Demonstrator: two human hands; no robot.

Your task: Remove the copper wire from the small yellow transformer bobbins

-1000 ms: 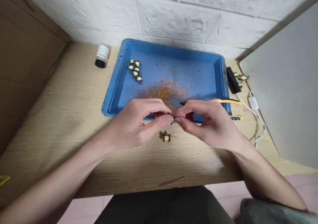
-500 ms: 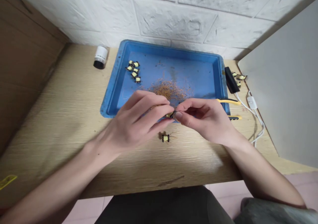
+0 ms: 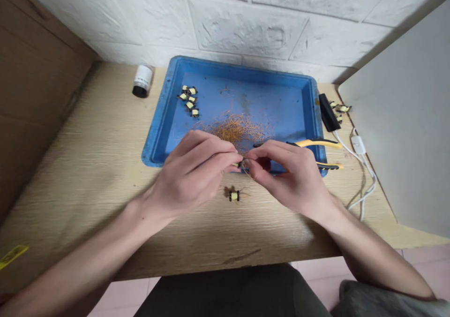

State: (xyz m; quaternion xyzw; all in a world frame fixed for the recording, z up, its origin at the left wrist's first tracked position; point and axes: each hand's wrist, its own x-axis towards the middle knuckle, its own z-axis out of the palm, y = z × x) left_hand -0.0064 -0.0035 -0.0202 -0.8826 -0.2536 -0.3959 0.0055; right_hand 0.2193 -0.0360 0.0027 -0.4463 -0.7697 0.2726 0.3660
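Left hand (image 3: pixel 188 174) and right hand (image 3: pixel 290 178) held together, fingertips pinching a small coil bobbin (image 3: pixel 240 164) over the blue tray (image 3: pixel 242 68). Thin copper wire (image 3: pixel 249 172) trails from it.

Two hands (image 3: pixel 190 176) (image 3: pixel 288 178) — one blue tray (image 3: pixel 239 68), about six small coils (image 3: pixel 188 99) in it, one coil (image 3: pixel 234 195) on the desk (image 3: pixel 87 167), roughly three more coils (image 3: pixel 342 108) far right — one pliers (image 3: pixel 316 143), one white bottle (image 3: pixel 142 81).

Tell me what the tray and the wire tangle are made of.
The tray looks like moulded plastic: matte blue, scuffed, with rounded corners. The tangle looks like fine copper wire, probably enamelled, judging by its thin orange-brown strands, though the strands are too small to be sure.
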